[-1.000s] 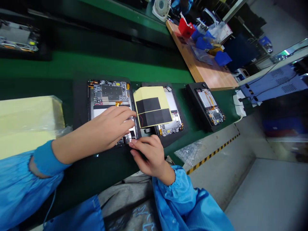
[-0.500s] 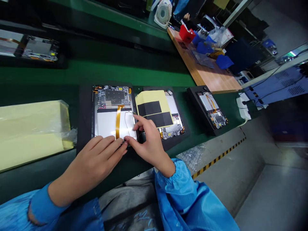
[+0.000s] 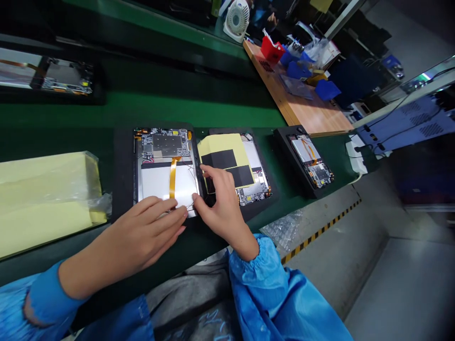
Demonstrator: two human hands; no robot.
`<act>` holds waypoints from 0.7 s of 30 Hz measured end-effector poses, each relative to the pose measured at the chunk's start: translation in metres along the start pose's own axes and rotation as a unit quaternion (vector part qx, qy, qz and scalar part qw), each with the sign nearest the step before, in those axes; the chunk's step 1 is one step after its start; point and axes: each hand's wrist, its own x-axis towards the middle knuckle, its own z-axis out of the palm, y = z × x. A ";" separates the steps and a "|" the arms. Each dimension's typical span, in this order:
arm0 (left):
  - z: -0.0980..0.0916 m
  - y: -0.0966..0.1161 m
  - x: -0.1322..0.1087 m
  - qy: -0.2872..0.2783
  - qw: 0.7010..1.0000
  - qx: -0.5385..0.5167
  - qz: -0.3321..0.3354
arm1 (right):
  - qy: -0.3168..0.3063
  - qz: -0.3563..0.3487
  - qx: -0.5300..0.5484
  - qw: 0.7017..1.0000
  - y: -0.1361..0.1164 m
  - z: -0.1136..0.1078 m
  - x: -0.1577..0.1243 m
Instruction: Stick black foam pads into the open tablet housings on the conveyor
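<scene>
In front of me an opened tablet [image 3: 167, 177] lies on a black foam pad [image 3: 122, 173], its circuit board [image 3: 167, 144] at the far end. An orange flat cable [image 3: 172, 177] runs over its silver battery [image 3: 152, 182]. My left hand [image 3: 142, 237] rests with outstretched fingers over the tablet's near edge, hiding part of it. At the right side, my right hand [image 3: 220, 201] has its thumb and index fingertip apart, touching down along the edge. Thin dark wires [image 3: 192, 171] lie near those fingers. Neither hand holds anything that I can see.
Beside the tablet, a second opened tablet [image 3: 254, 156] carries a yellow sheet with black pads [image 3: 222, 141]. Another unit [image 3: 307, 149] stands on thick foam farther right. Yellow sheets in clear film [image 3: 46, 189] lie left. A white fan [image 3: 237, 19] and red bin [image 3: 272, 49] are behind.
My right thumb has moved up and away from my left fingertips, and the right index finger has dropped to the tablet's side edge. The left hand has shifted slightly down and left.
</scene>
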 end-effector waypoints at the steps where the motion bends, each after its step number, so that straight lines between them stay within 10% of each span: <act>1: 0.000 -0.003 0.000 -0.005 1.000 -0.011 0.014 | 0.008 0.012 -0.003 1.000 -0.001 -0.001 -0.001; 21: -0.005 -0.042 0.021 -0.126 0.973 -0.184 0.054 | -0.062 0.221 0.289 0.929 0.019 -0.005 0.005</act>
